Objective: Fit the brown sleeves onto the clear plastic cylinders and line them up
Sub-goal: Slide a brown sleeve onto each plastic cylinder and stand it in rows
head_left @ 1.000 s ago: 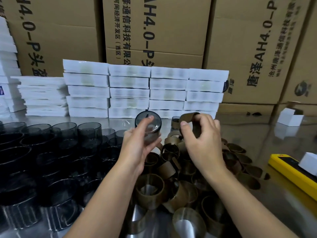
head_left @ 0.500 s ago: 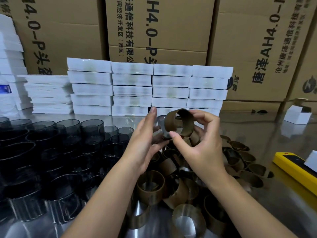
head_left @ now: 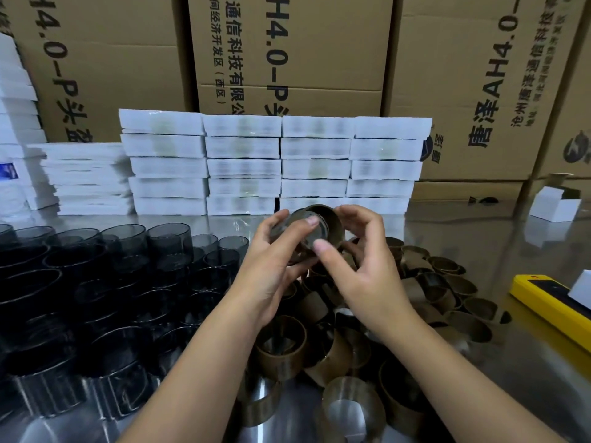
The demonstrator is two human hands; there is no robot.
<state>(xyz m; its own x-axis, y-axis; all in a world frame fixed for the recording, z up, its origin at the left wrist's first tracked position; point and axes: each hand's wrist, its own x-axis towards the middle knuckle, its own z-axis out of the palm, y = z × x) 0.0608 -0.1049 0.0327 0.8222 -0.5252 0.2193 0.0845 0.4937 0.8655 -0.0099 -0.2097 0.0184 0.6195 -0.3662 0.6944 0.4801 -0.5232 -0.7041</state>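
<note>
Above the tabletop (head_left: 479,238) the left hand (head_left: 268,276) grips the clear cylinder (head_left: 287,228); the right hand (head_left: 367,276) grips the brown sleeve (head_left: 332,222), mouth facing the left hand.

We read "4.0-P" on the left carton (head_left: 105,59), "H4.0-P" and "通信科技有限公" on the middle carton (head_left: 335,43), "唐泽AH4" on the right carton (head_left: 447,59).

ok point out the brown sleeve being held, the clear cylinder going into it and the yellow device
brown sleeve (head_left: 333,224): head view, on its outer wall, just right of the open rim
clear cylinder (head_left: 289,227): head view, on its side wall
yellow device (head_left: 543,310): head view, on its yellow near edge
</note>
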